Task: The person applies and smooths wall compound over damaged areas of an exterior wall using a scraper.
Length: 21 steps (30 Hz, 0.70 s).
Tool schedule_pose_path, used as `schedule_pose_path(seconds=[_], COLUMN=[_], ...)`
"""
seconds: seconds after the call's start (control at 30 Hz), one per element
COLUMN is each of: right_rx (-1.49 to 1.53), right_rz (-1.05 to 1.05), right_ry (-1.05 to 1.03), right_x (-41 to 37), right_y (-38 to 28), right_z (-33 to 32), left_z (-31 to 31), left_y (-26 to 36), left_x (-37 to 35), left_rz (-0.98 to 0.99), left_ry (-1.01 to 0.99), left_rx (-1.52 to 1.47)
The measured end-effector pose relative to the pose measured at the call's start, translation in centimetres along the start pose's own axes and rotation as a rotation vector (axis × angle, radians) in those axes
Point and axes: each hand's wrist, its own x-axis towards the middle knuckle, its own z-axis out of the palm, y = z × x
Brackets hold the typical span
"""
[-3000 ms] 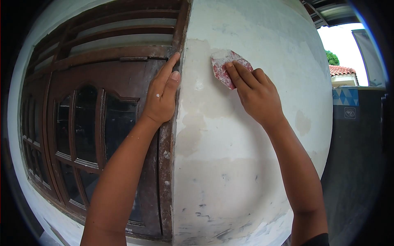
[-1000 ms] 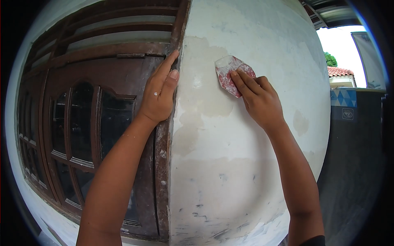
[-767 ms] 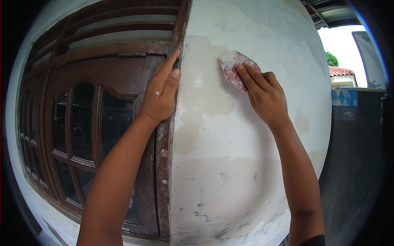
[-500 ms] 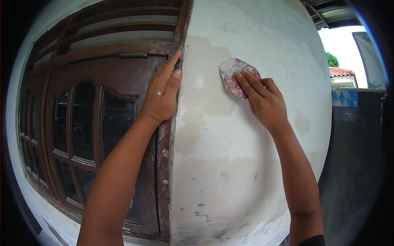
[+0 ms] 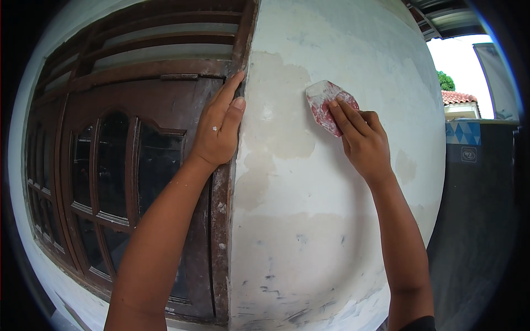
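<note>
A red putty spreader, flat, angular and smeared with white paste, lies against the wall. My right hand grips it by the lower right part, fingers pressed on its face; the thumb is hidden behind. Damp-looking beige patches mark the wall just left of the spreader. My left hand rests with straight fingers on the brown wooden frame at the wall's edge. It holds nothing, and a white speck sits on its back.
Left of the frame is a brown wooden door with dark glass panes. Slats run above it. At the right stands a dark panel with a blue-patterned strip, and a tiled roof shows beyond.
My right hand has slid the putty spreader a short way right and slightly down along the wall. My left hand has stayed at the frame, almost unmoved.
</note>
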Motion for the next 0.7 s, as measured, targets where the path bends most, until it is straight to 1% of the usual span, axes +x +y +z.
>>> schedule_pose_path(seconds=[0.07,0.13,0.17,0.23,0.37,0.43,0.47,0.53,0.6,0.63,0.67,0.7], right_rx=[0.020,0.032,0.031,0.077,0.078,0.198,0.308,0.692,1.026,1.179,1.178,1.296], right_rz=[0.022,-0.001,0.000,0.018,-0.005,0.174,0.252,0.671,0.868,0.918,0.920,0.984], right_ry=[0.010,0.014,0.015,-0.083,-0.062,-0.049,0.032,0.035,0.046,-0.021,-0.020,-0.102], right_x=[1.2,2.2,2.0,1.1,-0.2,0.7,1.4,3.1,5.1,5.0,5.2,5.5], right_y=[-0.2,-0.2,-0.2,-0.5,-0.1,0.3,0.7,1.1,2.2,3.6,4.0,4.4], right_z=[0.4,1.0,1.1,1.1,-0.5,-2.1,-2.3,-2.7,-2.3,-1.2,-0.5,0.0], left_z=[0.2,0.1,0.1,0.0,0.0,0.2,0.2,0.2,0.1,0.2,0.2,0.1], left_y=[0.0,0.0,0.0,0.1,0.1,-0.2,-0.2,0.0,0.1,0.1,0.0,0.0], left_x=[0.0,0.0,0.1,0.1,0.0,0.0,0.0,0.0,0.0,0.0,0.0,0.0], left_rz=[0.000,-0.007,-0.006,-0.013,-0.019,0.000,-0.002,0.004,0.001,-0.001,-0.001,0.001], left_ry=[-0.006,-0.004,-0.005,-0.009,-0.006,0.001,0.002,0.004,0.003,0.003,0.001,-0.001], left_rx=[-0.010,-0.001,-0.001,0.002,-0.011,-0.007,-0.007,-0.006,-0.002,0.002,0.001,0.001])
